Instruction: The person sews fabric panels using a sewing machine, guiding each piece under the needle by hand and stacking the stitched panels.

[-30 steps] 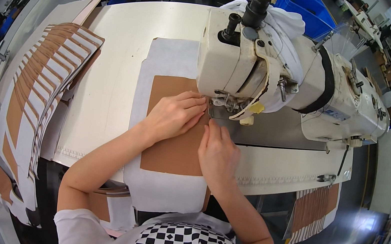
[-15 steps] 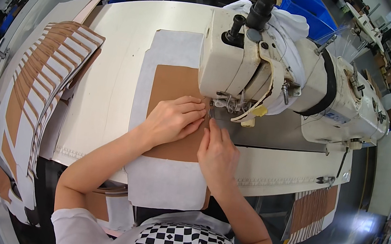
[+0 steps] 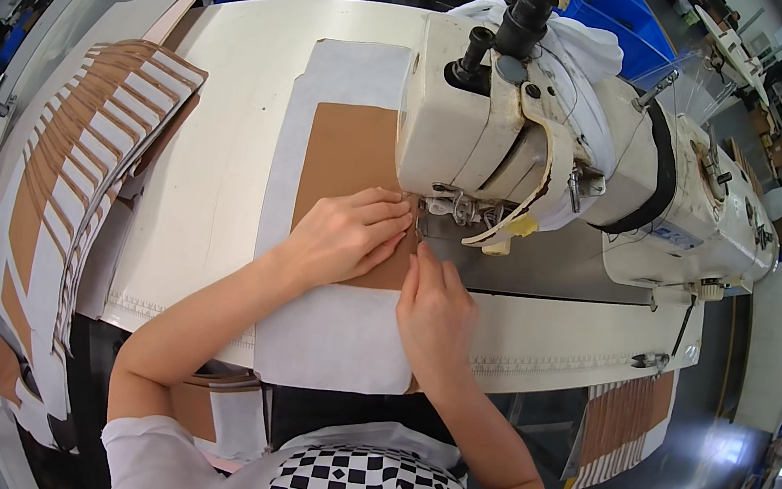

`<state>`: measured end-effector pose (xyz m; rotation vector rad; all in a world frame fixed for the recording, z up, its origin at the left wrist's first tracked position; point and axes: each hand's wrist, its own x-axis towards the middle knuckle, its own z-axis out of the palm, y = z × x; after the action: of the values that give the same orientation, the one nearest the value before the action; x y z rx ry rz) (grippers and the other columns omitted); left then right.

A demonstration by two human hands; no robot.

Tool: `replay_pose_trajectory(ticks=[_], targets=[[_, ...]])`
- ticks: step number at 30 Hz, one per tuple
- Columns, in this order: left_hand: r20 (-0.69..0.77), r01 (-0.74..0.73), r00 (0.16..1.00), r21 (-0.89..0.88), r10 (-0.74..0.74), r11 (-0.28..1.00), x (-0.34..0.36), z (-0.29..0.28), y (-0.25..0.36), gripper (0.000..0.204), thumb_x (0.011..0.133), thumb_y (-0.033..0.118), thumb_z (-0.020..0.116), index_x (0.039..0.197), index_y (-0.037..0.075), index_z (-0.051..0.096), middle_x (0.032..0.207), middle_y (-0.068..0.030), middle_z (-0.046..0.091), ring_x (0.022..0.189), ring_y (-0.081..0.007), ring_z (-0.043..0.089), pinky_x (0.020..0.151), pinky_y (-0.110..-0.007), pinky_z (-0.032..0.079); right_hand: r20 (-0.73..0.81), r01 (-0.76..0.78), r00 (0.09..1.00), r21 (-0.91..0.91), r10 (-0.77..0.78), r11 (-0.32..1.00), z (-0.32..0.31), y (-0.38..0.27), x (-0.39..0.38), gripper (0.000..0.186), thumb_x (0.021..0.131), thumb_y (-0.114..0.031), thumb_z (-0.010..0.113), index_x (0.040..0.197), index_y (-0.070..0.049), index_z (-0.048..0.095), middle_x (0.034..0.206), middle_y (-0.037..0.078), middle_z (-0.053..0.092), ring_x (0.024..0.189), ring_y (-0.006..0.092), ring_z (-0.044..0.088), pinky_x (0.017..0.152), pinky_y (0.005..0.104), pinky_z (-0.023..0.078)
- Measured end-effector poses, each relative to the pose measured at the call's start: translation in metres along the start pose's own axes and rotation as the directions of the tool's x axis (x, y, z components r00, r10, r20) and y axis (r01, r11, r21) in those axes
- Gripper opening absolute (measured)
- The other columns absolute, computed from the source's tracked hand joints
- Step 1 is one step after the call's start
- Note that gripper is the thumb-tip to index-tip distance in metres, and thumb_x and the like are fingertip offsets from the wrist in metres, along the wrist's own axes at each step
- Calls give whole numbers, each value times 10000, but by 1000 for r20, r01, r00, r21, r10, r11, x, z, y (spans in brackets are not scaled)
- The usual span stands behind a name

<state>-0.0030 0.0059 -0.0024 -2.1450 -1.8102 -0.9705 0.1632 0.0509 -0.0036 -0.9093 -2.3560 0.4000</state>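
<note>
A brown panel [image 3: 349,152] lies on a larger white sheet [image 3: 322,335] under the head of a white sewing machine [image 3: 453,132]. My left hand [image 3: 346,238] is closed on the panel, its bent fingers pressed together at the right edge, just left of the presser foot [image 3: 426,214]. My right hand [image 3: 436,312] pinches the same edge just below the foot, with fingertips close to the metal plate [image 3: 560,265]. The needle point is too small to make out.
Striped brown-and-white pieces [image 3: 95,160] are stacked at the left, more [image 3: 622,421] at the lower right. The white table [image 3: 217,87] has a ruler along its front edge. Blue bins [image 3: 602,18] stand behind the machine, with white fabric [image 3: 581,55] draped over it.
The brown panel and white sheet have slid away from my body, up the frame past the presser foot. My hands stay in nearly the same place beside the foot.
</note>
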Motion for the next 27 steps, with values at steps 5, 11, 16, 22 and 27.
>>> replay_pose_trajectory(ticks=[5, 11, 16, 22, 27], targets=[[41, -1, 999, -81, 5, 997, -5, -1, 3, 204, 731, 54, 706, 932, 24, 705, 1028, -81, 692, 1014, -252, 652, 791, -331, 562, 9, 63, 998, -64, -63, 996, 4, 2, 6, 176, 861, -62, 626, 1021, -2, 668, 745, 103, 580, 615, 281, 626, 533, 356, 513], [21, 2, 1000, -59, -1, 998, -1, 0, 1, 223, 727, 37, 688, 949, 25, 690, 1042, -81, 688, 1019, -250, 648, 800, -334, 559, 49, 151, 988, -129, -145, 980, 3, 5, 4, 317, 775, -23, 611, 1087, 27, 618, 814, 87, 558, 677, 232, 641, 594, 306, 544], [39, 36, 999, -78, -33, 996, -2, 0, 1, 209, 724, 30, 684, 933, 28, 682, 1038, -79, 689, 1022, -244, 646, 799, -334, 560, 28, 121, 993, -114, -119, 986, -2, 2, -3, 264, 799, -26, 630, 1060, 13, 643, 788, 90, 567, 662, 241, 639, 568, 321, 532], [20, -2, 1000, -71, 4, 997, -7, -1, 4, 238, 713, 10, 671, 950, 29, 683, 1039, -78, 687, 1011, -245, 648, 800, -336, 560, 31, 110, 994, -82, -107, 991, -4, -1, -4, 222, 828, -28, 638, 1046, 4, 664, 761, 92, 565, 639, 251, 631, 548, 336, 520], [-18, 45, 999, -25, -45, 999, 3, -2, 5, 257, 684, -9, 664, 936, 28, 686, 1021, -77, 690, 1027, -237, 646, 807, -334, 562, 116, 150, 984, -131, -135, 980, -2, 3, 0, 365, 758, -17, 607, 1118, 41, 605, 853, 85, 543, 750, 219, 640, 625, 287, 542]])
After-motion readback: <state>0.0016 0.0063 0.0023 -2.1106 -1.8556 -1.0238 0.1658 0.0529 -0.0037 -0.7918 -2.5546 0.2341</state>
